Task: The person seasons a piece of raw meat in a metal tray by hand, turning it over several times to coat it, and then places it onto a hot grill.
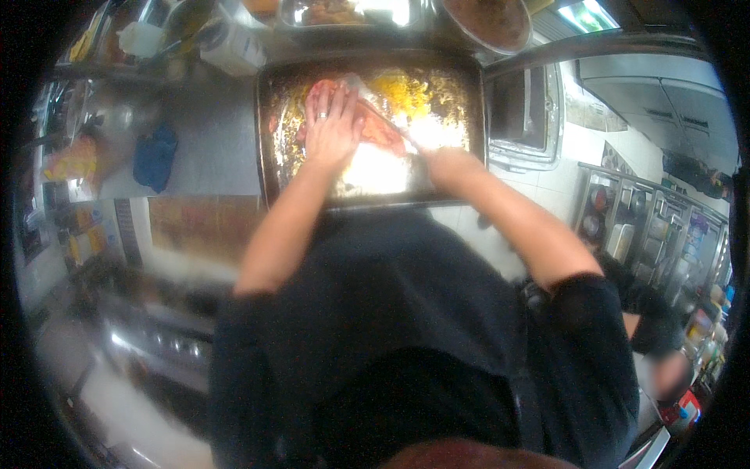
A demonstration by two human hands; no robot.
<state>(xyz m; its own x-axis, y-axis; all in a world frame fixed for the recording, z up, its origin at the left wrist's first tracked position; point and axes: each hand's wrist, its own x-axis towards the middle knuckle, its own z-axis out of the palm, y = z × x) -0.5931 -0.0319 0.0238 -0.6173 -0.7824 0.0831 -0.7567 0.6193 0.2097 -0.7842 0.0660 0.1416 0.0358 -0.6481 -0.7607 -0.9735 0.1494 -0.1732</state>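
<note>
A piece of raw-looking reddish meat (381,133) lies in a large dark-rimmed metal tray (375,202) before me. Flat on its left part rests my left hand (333,126), a ring on one finger, pressing on the meat from above. My right hand (448,167), at the tray's right side, is closed around the handle of a knife. The knife's blade (381,114) reaches up and left across the meat, towards my left fingers; its tip is blurred. Yellow patches of what looks like grease or sauce (404,91) cover the tray's bottom beyond the blade. Glare hides part of the tray.
Left of the tray a blue cloth (154,157) lies on the metal counter (217,129). A white plastic container (231,47), a metal food pan (351,23) and a round bowl (492,26) stand beyond. Another person (650,334) is at the far right, near shelves of pans (644,217).
</note>
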